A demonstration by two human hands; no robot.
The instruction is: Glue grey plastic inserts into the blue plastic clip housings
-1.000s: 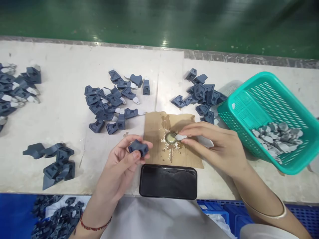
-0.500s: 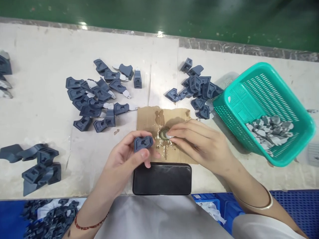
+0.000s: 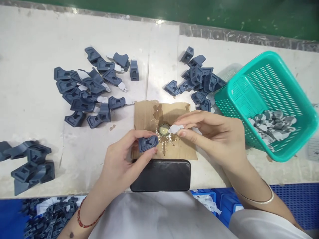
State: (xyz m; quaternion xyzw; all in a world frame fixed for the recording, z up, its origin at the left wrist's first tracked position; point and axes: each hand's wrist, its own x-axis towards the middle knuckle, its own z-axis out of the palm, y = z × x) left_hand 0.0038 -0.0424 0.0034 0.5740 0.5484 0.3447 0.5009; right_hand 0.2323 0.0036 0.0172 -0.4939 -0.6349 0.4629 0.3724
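Note:
My left hand (image 3: 127, 156) grips a dark blue-grey plastic part (image 3: 148, 143) between thumb and fingers, its recessed face turned up. Pinched in my right hand (image 3: 209, 136) is a small light grey piece (image 3: 175, 128), its narrow end pointing left. That end is by the rim of a small round cap (image 3: 164, 129) holding pale yellowish liquid; I cannot tell whether they touch. The cap sits on a piece of brown cardboard (image 3: 144, 114) with wet, shiny spots around it. The blue-grey part is just left of and below the cap.
A black phone (image 3: 160, 176) lies before the cardboard. Blue-grey parts form a left pile (image 3: 84, 89), some with grey pieces in them, a right pile (image 3: 199, 78) and a near-left group (image 3: 35, 162). A green basket (image 3: 229, 99) at right holds several grey pieces. Blue bins (image 3: 221, 202) are below.
My right hand has drawn the grey piece up and right from the cap, showing more of it. My left hand's fingers have closed in around the blue-grey part, which has shifted slightly right.

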